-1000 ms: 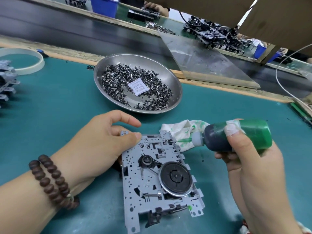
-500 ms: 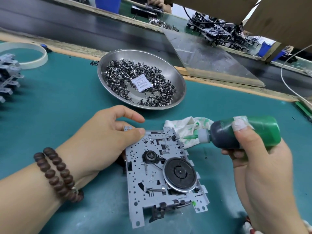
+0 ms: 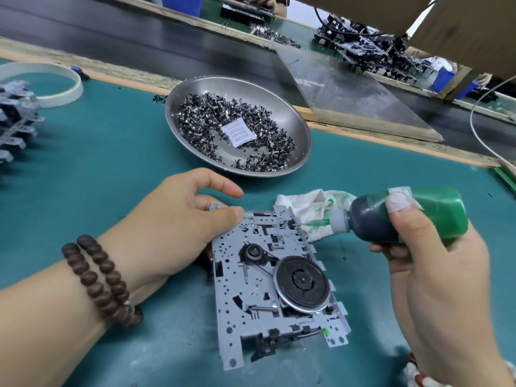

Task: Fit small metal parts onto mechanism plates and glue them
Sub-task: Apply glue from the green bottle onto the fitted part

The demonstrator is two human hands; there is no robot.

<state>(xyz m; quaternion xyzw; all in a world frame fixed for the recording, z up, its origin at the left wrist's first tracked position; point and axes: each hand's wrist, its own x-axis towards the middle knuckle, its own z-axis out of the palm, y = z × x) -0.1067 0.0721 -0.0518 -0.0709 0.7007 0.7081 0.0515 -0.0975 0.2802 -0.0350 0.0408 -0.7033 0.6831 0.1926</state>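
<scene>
While left hand (image 3: 178, 219) pinches mechanism plate (image 3: 273, 289) corner (fingertips hidden), right hand (image 3: 435, 263) grips glue bottle (image 3: 402, 216).

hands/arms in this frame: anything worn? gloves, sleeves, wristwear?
No gloves or sleeves: both forearms are bare as far as the view shows. The left hand has a double loop of dark brown round beads at its wrist. The right hand has whitish tape around one fingertip and red-and-white beads at its wrist.

Grey mechanism plate (image 3: 259, 277) flat, green glue bottle (image 3: 405, 216) tilted
</scene>
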